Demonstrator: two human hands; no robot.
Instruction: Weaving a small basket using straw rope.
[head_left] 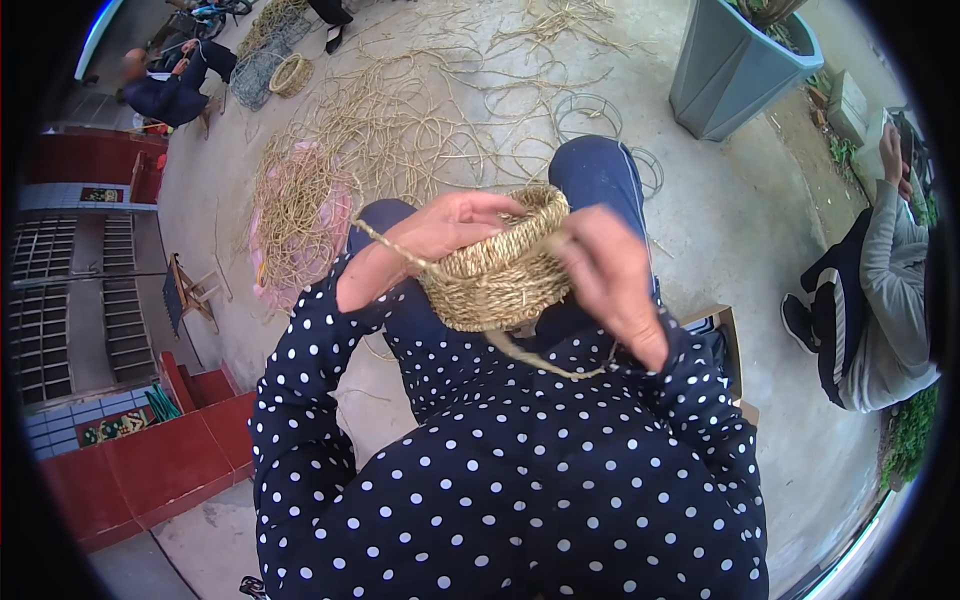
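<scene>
A small round basket of woven straw-coloured rope rests above my lap, its opening tilted up and away. My left hand grips its rim from the left, with fingers reaching over into the opening. At the basket's right side is my right hand, blurred by motion, its fingers near the rim; whether they pinch a strand is not clear. One loose rope strand crosses my left wrist to the basket wall. A second strand hangs below the basket and curves toward my right wrist.
Loose rope lies tangled over the concrete floor ahead, with a heap on a pink sheet to the left. Wire rings lie beyond my knee. A grey planter stands far right. People sit at right and far left.
</scene>
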